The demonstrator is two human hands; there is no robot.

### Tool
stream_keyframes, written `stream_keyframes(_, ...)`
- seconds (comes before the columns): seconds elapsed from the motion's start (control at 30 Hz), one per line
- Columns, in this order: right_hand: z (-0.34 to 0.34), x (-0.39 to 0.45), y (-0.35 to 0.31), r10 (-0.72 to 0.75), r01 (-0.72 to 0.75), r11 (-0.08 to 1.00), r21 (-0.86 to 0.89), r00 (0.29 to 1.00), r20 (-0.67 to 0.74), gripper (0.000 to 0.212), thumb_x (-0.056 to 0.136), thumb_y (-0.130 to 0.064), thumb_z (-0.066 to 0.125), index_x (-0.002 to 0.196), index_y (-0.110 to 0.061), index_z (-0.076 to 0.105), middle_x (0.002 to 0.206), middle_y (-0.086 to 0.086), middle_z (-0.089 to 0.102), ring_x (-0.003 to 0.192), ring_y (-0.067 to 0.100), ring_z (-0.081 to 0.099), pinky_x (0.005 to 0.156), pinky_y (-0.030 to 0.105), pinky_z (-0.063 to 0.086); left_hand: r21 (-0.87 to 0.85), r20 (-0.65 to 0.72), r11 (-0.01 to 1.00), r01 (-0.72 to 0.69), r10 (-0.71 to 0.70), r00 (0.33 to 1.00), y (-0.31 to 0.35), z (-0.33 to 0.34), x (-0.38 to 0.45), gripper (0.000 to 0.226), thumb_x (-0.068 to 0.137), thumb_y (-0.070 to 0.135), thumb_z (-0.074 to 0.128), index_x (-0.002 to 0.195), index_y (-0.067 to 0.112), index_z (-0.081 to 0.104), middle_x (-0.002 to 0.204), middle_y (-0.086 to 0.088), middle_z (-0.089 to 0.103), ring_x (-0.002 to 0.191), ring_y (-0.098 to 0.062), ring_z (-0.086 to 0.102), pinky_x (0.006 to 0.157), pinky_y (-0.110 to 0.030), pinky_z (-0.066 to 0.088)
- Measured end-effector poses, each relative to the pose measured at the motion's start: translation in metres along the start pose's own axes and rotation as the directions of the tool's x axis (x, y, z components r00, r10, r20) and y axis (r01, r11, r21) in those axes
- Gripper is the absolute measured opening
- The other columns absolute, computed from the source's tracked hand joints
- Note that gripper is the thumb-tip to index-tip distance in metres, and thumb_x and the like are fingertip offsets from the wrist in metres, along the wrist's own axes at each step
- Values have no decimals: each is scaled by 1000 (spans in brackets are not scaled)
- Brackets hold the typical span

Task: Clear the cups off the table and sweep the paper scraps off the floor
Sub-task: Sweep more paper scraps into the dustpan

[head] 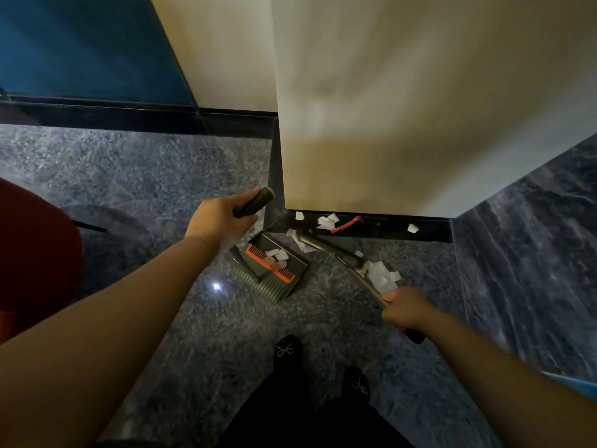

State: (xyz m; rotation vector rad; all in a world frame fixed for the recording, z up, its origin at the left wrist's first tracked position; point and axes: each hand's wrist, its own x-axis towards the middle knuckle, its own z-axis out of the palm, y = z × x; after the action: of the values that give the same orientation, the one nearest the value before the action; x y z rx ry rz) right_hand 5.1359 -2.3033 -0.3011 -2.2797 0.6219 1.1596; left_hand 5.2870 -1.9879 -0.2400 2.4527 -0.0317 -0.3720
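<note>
Few scraps (277,255): lie in our dustpan (270,266).
Floor scraps (326,221): most remain along the skirting.
Left hand (217,221): grip clamped on dustpan handle (255,202).
Right hand (407,309): grip clamped on broom (345,257).
Cups: not visible.

Paper scraps (326,221) lie right of the dustpan (274,270), against the wall (420,108).

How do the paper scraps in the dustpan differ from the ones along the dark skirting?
The scraps in the dustpan are few and bunched beside its orange comb; the scraps by the skirting are more numerous and spread along the wall base. The dustpan scraps are already collected; the skirting ones lie loose on the floor near the broom head. Both are small, white and torn.
</note>
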Motion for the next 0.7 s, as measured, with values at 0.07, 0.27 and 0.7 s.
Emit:
stream_keyframes(0.07,3,-3,-5,-10,11,999,-36,1000,16,6,82,-7,53,78,-4,56,70,9,46,62,23,49,61,35,48,3,5,1000,-9,9,1000,-1,-5,8,51,87,23,67,132,44,53,114,1,68,90,-16,65,83,-35,55)
stream_keyframes(0.27,12,-23,-11,-16,12,999,44,995,100,28,82,-4,54,104,-6,71,64,1,53,53,12,49,55,28,45,-14,21,999,-30,31,999,-14,-12,15,53,87,24,68,134,44,51,122,4,65,101,-14,63,85,-25,48)
stream_keyframes(0.7,13,-44,-21,-21,24,976,216,1000,-19,31,78,4,55,97,-11,74,43,-6,49,37,8,44,47,26,39,-76,24,997,-10,11,1000,-24,-10,6,52,86,25,70,130,46,53,119,6,66,93,-10,65,83,-30,55)
